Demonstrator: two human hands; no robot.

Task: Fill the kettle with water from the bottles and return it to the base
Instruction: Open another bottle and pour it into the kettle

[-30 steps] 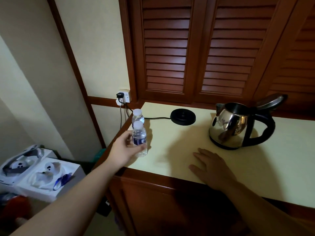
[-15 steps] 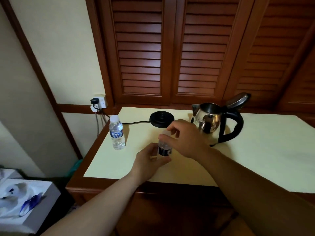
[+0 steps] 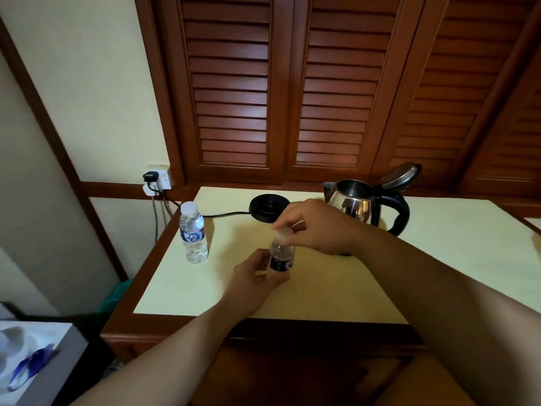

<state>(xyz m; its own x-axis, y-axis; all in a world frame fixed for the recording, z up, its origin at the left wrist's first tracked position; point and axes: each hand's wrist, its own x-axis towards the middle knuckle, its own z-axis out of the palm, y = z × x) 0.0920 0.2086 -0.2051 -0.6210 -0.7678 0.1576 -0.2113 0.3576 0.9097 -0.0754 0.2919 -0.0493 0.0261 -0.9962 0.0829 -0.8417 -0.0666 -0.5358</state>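
A small clear water bottle (image 3: 280, 255) with a dark label is held upright over the cream tabletop (image 3: 322, 291). My left hand (image 3: 254, 281) grips its lower body. My right hand (image 3: 317, 227) pinches its white cap (image 3: 283, 232) from above. A second, capped bottle (image 3: 193, 232) stands alone near the table's left edge. The steel kettle (image 3: 358, 205) with a black handle stands at the back right, lid open, partly hidden by my right hand. Its round black base (image 3: 268, 207) lies to the kettle's left, with nothing on it.
A black cord (image 3: 225, 213) runs from the base to a wall socket (image 3: 158, 178) at the back left. Dark louvred wooden doors (image 3: 287, 83) rise behind the table. A white box (image 3: 35, 361) sits low at the left, beside the table.
My left hand carried one bottle from the left edge to the middle of the table. My right hand rose off the tabletop onto its cap. My view shifted left and back.
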